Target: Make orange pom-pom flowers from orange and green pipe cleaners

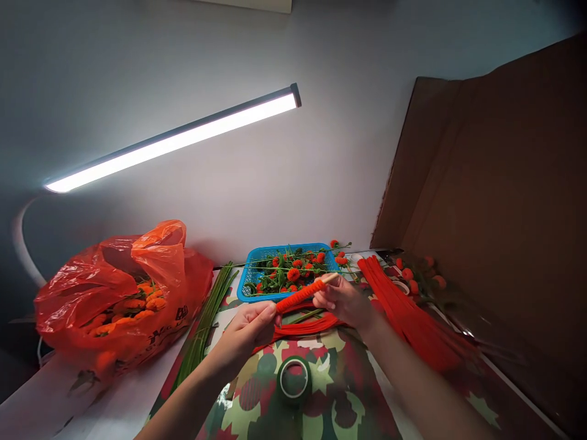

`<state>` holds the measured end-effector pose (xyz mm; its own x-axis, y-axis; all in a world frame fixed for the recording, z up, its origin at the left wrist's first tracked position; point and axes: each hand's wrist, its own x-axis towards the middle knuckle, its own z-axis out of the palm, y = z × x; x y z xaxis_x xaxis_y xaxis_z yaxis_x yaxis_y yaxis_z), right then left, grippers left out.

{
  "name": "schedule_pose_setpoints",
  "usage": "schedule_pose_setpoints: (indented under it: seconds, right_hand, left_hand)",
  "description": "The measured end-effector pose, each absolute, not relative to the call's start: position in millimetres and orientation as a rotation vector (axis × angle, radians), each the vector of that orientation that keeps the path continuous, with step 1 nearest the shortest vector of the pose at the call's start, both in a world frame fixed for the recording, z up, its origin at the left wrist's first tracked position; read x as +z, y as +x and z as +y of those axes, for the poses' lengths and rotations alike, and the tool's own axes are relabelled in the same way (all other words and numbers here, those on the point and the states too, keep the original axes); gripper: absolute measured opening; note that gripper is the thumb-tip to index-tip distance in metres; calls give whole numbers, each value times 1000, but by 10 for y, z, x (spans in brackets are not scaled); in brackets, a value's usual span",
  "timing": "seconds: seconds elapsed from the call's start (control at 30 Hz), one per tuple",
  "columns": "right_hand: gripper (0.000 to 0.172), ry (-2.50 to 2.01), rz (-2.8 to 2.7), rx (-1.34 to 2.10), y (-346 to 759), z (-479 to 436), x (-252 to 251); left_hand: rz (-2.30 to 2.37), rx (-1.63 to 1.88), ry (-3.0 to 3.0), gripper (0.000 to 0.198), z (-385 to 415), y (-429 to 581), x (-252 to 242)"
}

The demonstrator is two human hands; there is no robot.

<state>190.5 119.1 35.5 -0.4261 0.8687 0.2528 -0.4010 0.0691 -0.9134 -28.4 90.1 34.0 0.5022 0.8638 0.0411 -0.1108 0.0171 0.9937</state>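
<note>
Between my two hands, a thin pale stick is wound with an orange-red chenille stem [300,297], tilted up to the right. Its bare pale end [331,278] sticks out by my right hand. My left hand [254,322] pinches the lower left end of the winding, thumb on top. The fingers of my right hand [343,299] are closed round the upper right end. Loose red chenille stems [309,327] lie under the hands, with a few green ones among them. Below them, a roll of green tape [308,382] rests on the patterned table cover [257,415].
A blue basket [243,292] of orange flowers with green stems stands behind. At left are a red plastic bag [68,293] of orange flowers and green chenille stems [202,333]. A red bundle [408,318] and cardboard [495,201] are right. A lamp [183,140] hangs above.
</note>
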Motion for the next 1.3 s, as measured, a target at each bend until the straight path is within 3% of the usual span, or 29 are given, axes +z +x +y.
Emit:
schedule_pose_setpoints:
  seconds: [0.17,0.4,0.5,0.63,0.8,0.97,1.13,1.3]
  right_hand:
    - [52,-593,-1588,1820,2123,1243,295]
    - [34,-851,-1970,1984,2322,1270,386]
    - [18,-1188,-2091,1670,2291,1250,418]
    - [7,-1428,-2086,961,2130,1166,495]
    - [13,-1400,-1828,225,1892,1013,603]
    - [17,-1090,-1546,-143,1749,934,539]
    - [11,-896,-1419,-98,1702,917,443]
    - [11,-731,-1148,441,1622,915,492]
  left_hand:
    - [812,662,1651,47,852,-361,541]
    - [988,404,2147,42,678,-358,755]
    - [1178,402,2346,39,618,-306,735]
    - [1398,496,2402,37,638,-293,673]
    - [1412,714,2198,38,713,-302,670]
    - [1302,1027,1898,39,698,-198,636]
    - [1133,1086,1588,40,675,-125,524]
    - [884,1072,1182,45,690,-69,406]
